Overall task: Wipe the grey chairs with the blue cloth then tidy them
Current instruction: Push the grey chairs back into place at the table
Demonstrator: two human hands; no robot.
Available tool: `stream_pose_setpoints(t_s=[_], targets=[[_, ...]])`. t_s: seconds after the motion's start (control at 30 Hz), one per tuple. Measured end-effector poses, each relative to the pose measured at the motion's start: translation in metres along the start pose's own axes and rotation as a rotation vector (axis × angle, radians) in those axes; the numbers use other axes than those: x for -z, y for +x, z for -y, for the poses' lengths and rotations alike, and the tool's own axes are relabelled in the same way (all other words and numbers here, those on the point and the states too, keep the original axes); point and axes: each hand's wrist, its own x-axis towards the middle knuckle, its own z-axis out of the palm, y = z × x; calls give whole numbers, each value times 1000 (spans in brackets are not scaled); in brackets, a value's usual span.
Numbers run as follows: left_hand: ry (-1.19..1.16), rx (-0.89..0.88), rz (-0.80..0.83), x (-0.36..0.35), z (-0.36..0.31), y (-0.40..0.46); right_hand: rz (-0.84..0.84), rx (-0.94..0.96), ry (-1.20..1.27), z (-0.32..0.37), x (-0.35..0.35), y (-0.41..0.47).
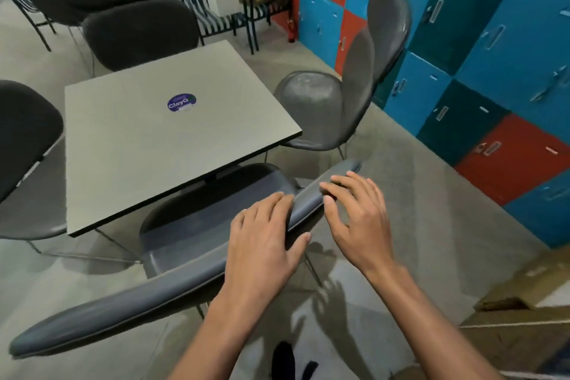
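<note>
A grey chair (123, 302) stands right in front of me, its seat (200, 219) tucked partly under the near edge of the square grey table (138, 148). My left hand (262, 244) grips the top of its backrest, fingers over the far side and thumb on the near side. My right hand (357, 219) rests further right on the same backrest, fingers spread and fairly straight. At the table's right side stands a second grey chair (311, 102), and another grey backrest (388, 18) rises behind it. No blue cloth is in view.
Dark upholstered chairs stand at the table's left (24, 133) and far side (138, 31). Blue, teal and red lockers (493, 71) line the right wall. A cardboard box (530, 287) lies on the floor at the lower right. Black metal chairs (222, 9) stand at the back.
</note>
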Motion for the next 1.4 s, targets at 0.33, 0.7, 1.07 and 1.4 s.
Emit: stream_pose_setpoints(t_s=[0.33, 0.7, 1.07, 1.4], targets=[[-74, -245, 44, -41, -84, 82, -35, -288, 66, -92, 41, 14], [-78, -273, 45, -105, -224, 237, -75, -381, 169, -268, 87, 113], [-96, -128, 3, -133, -314, 397, 7, -302, 144, -394, 123, 232], [-80, -10, -46, -164, -344, 584, 81, -216, 142, -506, 105, 384]])
